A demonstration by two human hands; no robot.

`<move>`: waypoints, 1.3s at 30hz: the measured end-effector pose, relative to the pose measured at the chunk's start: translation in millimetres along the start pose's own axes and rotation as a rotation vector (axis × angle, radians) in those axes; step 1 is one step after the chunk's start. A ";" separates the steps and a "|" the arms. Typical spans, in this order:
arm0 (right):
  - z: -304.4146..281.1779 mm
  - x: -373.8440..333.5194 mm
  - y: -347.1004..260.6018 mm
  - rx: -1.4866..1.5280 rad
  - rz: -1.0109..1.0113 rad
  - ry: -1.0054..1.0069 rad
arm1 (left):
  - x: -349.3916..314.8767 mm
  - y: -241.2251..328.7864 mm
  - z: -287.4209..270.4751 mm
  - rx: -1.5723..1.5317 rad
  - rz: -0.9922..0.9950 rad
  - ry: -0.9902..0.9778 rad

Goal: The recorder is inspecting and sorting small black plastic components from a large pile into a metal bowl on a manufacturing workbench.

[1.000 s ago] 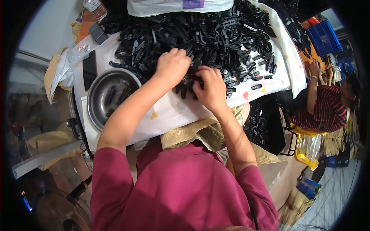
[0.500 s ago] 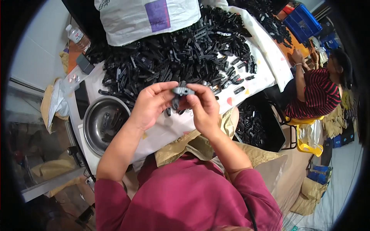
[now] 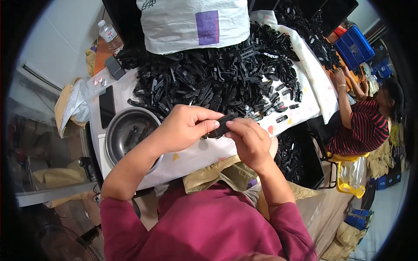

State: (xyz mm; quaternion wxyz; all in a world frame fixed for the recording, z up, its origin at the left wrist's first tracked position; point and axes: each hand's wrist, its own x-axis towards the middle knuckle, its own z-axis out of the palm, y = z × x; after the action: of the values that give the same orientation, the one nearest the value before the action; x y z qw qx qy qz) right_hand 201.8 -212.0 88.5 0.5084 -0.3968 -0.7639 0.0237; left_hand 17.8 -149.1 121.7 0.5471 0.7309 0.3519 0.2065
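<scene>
Between my two hands is a small black plastic part (image 3: 223,126), held over the near side of the table. My left hand (image 3: 185,128) pinches its left end between thumb and fingers. My right hand (image 3: 251,141) grips the other end, with the thumb on its upper face. The fingers hide much of its outline. Just beyond lies a wide heap of similar black plastic parts (image 3: 196,80), spread over a white cloth (image 3: 196,154). Left of my left forearm sits a round steel bowl (image 3: 111,145) with a few black pieces in it.
A white woven sack (image 3: 178,28) stands behind the heap. At the left are a clear bottle (image 3: 111,37), a dark box (image 3: 115,68) and a phone (image 3: 106,106). A black bin (image 3: 311,167) of parts stands to the right, near a seated co-worker (image 3: 363,119) in stripes.
My hands have turned the black part, and a darker, flatter face now shows. My view has shifted, so the table scene sits further right in the picture.
</scene>
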 end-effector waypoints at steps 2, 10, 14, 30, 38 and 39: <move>2.7 -3.0 -3.0 -0.051 -0.042 0.010 | -3.0 -1.4 -0.3 0.093 0.120 0.021; 18.1 -16.0 -9.5 0.332 0.484 -0.169 | -15.9 -36.5 9.0 0.465 0.341 0.155; 48.9 -54.9 4.7 0.086 0.271 -0.158 | -20.6 -57.5 12.7 0.387 0.107 0.025; 88.7 -13.0 61.9 -0.639 0.597 -0.358 | 66.1 -95.2 -16.3 1.176 0.245 0.477; 91.2 -22.3 64.9 -0.630 0.588 -0.226 | 67.9 -104.9 -17.7 1.477 0.331 0.480; 88.9 -21.6 62.7 -0.627 0.583 -0.224 | 65.2 -107.6 -17.1 1.408 0.249 0.451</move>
State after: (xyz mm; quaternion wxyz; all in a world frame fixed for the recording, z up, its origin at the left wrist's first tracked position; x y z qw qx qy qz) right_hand 171.2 -150.0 1.7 0.2495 -0.7257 -0.6407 -0.0237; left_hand 18.5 -73.1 20.0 -0.1628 0.8826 0.4191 0.1374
